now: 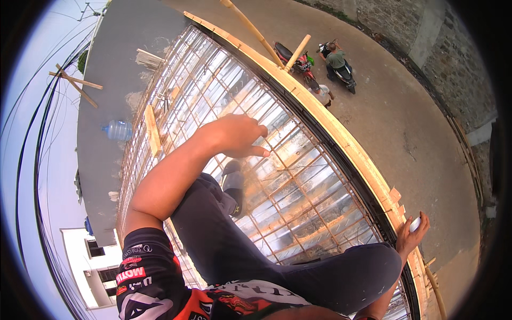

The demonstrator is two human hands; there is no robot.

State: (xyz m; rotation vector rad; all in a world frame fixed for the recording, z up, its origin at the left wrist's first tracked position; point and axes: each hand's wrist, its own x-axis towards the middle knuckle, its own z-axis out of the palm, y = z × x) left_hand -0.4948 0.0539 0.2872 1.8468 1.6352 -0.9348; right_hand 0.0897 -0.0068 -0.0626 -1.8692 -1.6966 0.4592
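Note:
My left hand (238, 136) hangs over a grid of thin rusty steel bars (290, 173). Its thumb stands apart from the curled fingers, and nothing shows between them. Under the bars lie shiny corrugated metal sheets (314, 186), stained brown in places. At the right, beside the yellowish wooden edge board (368, 168), my right hand (410, 237) is closed round a small white rounded object (415, 224); its kind cannot be made out. My bent knee partly covers the right forearm. A dark shoe (232, 186) rests on the grid below my left hand.
A short wooden plank (152, 130) lies on the bars at the left, near a clear blue water jug (118, 130). Bamboo poles (256, 32) rise past the edge. On the road below are a person on a motorbike (338, 64), another person (320, 93) and a red motorbike (301, 61).

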